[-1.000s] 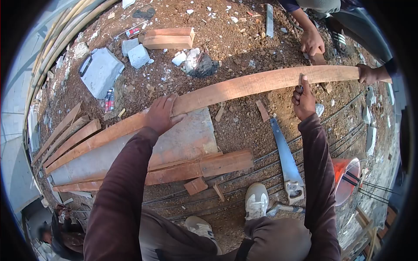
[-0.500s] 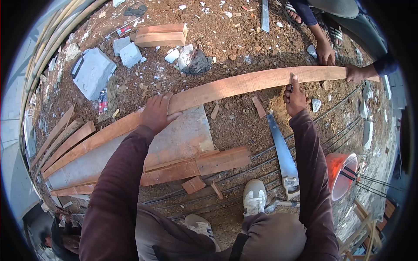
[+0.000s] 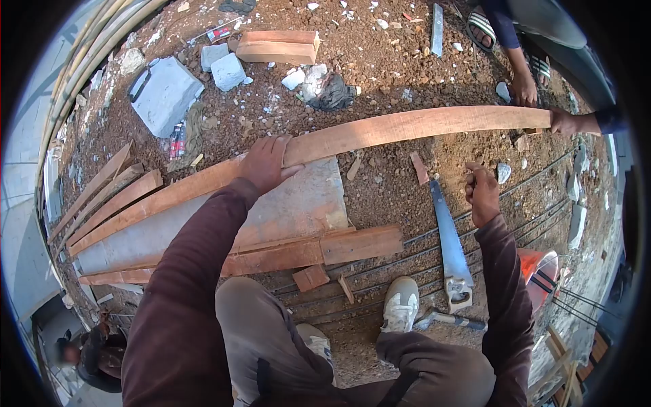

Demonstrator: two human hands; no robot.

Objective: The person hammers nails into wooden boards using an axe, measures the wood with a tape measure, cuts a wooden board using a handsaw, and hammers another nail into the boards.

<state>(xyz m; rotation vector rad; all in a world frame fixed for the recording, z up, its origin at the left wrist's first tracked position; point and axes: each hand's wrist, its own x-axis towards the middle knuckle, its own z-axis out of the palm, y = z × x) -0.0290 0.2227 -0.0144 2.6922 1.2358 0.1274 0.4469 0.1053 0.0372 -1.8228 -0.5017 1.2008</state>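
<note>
A long wooden plank (image 3: 413, 124) stretches from the lower left across to the right. My left hand (image 3: 266, 164) is wrapped over its near part, thumb on the lower edge. Below the plank and apart from it, my right hand (image 3: 482, 195) has its fingers curled; whatever they may hold is too small to make out. Another person's hand (image 3: 564, 122) grips the plank's right end, and that person's other hand (image 3: 524, 88) is just above it. A handsaw (image 3: 448, 237) lies on the ground left of my right forearm.
Under the plank's left half lies a grey board (image 3: 305, 197), with a timber beam (image 3: 363, 245) along its near side. A hammer (image 3: 451, 319) rests by my shoe, an orange bucket (image 3: 539, 271) stands at right. Beyond the plank are a wood block (image 3: 278, 47) and a white stone slab (image 3: 166, 95).
My right hand has come off the plank, moving down and right. My left hand still grips the plank. The whole view has shifted slightly, with ground objects appearing further right.
</note>
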